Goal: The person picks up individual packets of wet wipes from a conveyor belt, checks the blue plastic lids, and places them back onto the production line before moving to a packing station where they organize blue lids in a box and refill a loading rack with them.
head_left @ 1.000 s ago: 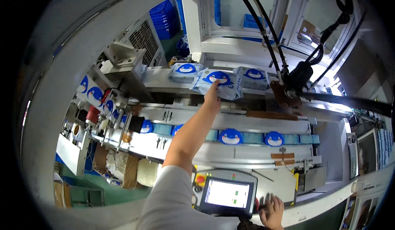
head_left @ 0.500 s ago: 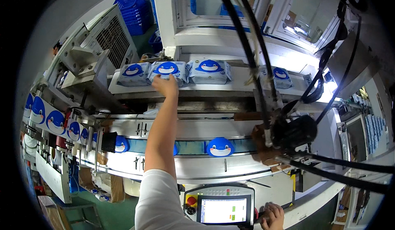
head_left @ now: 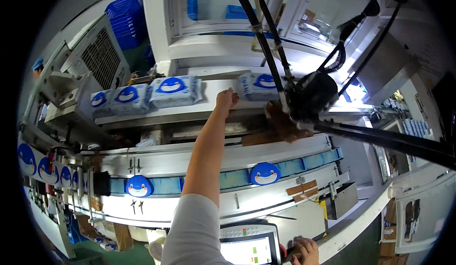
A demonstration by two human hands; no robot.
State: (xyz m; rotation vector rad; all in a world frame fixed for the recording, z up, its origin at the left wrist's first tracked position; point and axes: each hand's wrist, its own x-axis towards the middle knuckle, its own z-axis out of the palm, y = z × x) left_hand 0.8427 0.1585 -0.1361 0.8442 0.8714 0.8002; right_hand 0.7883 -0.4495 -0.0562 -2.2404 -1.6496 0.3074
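Note:
My left hand point(head_left: 227, 99) reaches over a white conveyor point(head_left: 216, 90), in a gap between soft packs of wipes. Its fingers are loosely bent and apart, with nothing in them. Close to its right is a pale blue wipes pack point(head_left: 258, 88) with a blue whale-shaped lid, partly behind black hoses. Further left, a similar wipes pack point(head_left: 175, 94) ends a row of 3. My right hand point(head_left: 305, 251) lies at the lower right beside a control panel point(head_left: 251, 248), its fingers curled over something I cannot make out.
A lower belt point(head_left: 223, 179) carries whale-face lids point(head_left: 265, 174) below my left forearm. Above its right end hangs a black machine head point(head_left: 313, 92) with hoses. A strip of whale-face lids point(head_left: 47, 170) runs at the left. Blue baskets point(head_left: 126, 20) are stacked at the back left.
My left hand has moved right, from above a wipes pack to the gap. The machine head has swung toward the back. The view has shifted; my right hand stays by the panel.

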